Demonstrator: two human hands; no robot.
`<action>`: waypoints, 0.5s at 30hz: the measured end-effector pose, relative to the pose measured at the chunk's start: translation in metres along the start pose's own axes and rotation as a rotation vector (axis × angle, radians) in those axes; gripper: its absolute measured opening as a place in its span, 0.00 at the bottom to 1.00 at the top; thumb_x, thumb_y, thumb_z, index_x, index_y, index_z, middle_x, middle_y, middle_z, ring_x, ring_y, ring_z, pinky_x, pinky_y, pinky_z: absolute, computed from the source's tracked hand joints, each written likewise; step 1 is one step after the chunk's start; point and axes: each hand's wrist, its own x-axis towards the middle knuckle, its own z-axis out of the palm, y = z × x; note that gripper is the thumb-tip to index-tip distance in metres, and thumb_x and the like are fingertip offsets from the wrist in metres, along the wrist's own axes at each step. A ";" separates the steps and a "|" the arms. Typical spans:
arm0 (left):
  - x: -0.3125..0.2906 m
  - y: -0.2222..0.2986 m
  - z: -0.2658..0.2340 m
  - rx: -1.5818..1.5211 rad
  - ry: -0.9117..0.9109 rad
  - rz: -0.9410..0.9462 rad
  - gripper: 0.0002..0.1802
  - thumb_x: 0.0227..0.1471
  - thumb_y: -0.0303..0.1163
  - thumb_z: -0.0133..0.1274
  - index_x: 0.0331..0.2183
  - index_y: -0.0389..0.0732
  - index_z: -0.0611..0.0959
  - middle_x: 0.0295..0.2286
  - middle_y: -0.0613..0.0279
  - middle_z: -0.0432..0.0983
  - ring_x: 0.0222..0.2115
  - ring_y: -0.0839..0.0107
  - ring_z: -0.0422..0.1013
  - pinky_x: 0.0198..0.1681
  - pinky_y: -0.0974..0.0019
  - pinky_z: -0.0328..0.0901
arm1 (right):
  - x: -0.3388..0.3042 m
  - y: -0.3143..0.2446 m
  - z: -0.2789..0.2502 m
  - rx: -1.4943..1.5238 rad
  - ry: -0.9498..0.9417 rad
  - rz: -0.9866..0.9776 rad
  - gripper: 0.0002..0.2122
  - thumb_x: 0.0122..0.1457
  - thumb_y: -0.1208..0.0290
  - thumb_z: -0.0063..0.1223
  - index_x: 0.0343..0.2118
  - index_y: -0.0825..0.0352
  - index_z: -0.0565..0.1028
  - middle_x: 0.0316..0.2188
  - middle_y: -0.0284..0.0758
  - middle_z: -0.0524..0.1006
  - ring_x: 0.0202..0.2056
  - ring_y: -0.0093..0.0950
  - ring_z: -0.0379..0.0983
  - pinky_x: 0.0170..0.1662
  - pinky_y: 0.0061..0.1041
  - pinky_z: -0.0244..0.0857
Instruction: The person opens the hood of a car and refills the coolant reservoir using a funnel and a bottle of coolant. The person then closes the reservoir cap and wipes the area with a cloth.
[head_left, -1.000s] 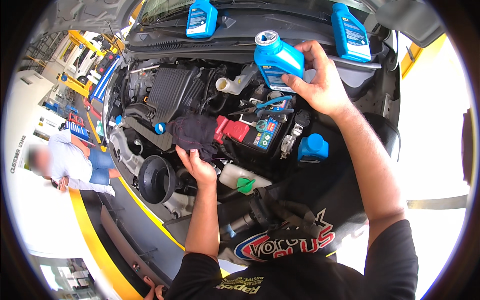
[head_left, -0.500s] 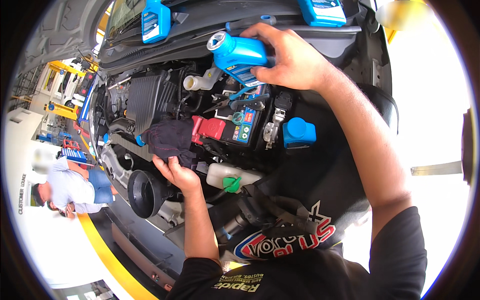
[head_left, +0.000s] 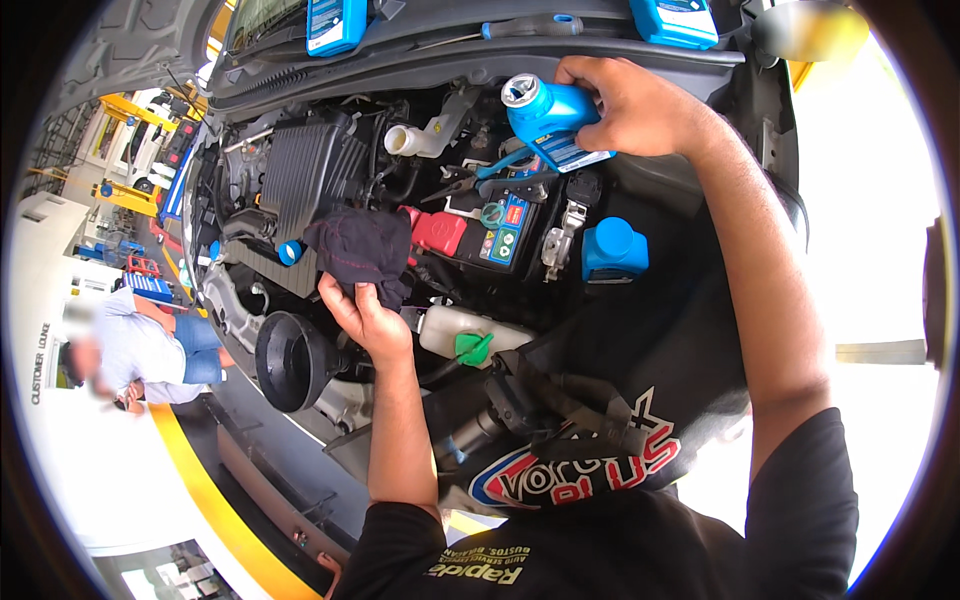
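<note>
My right hand (head_left: pixel 640 108) grips a blue plastic oil bottle (head_left: pixel 550 112), tilted, with its uncapped mouth toward the left, above the car battery (head_left: pixel 505 240). A dark cloth with red stitching (head_left: pixel 362 248) is held in my left hand (head_left: pixel 372 322), beside the red battery terminal cover (head_left: pixel 437 231). Left of the bottle, an off-white filler neck (head_left: pixel 405 140) stands uncovered in the engine bay. Pliers with blue handles (head_left: pixel 500 175) lie on top of the battery. A small blue cap (head_left: pixel 290 252) rests on the engine bay's front part, next to the cloth.
Another blue bottle (head_left: pixel 615 252) stands right of the battery. Two more lie near the windshield, with a screwdriver (head_left: pixel 530 27) between. A black funnel (head_left: pixel 292 362) sits at the front, near a white reservoir with a green cap (head_left: pixel 472 347). A person (head_left: pixel 150 340) is off to the left.
My right hand has carried the bottle to the right, away from the filler neck. My left hand and the cloth have shifted slightly right, baring more of the blue cap. The view has also shifted.
</note>
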 end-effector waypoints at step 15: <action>-0.001 0.000 -0.006 0.031 -0.010 -0.008 0.17 0.66 0.28 0.48 0.53 0.32 0.72 0.50 0.56 0.72 0.51 0.66 0.69 0.59 0.62 0.63 | -0.013 0.025 -0.032 -0.034 -0.322 0.151 0.32 0.36 0.74 0.68 0.52 0.65 0.79 0.42 0.41 0.82 0.43 0.38 0.79 0.48 0.34 0.73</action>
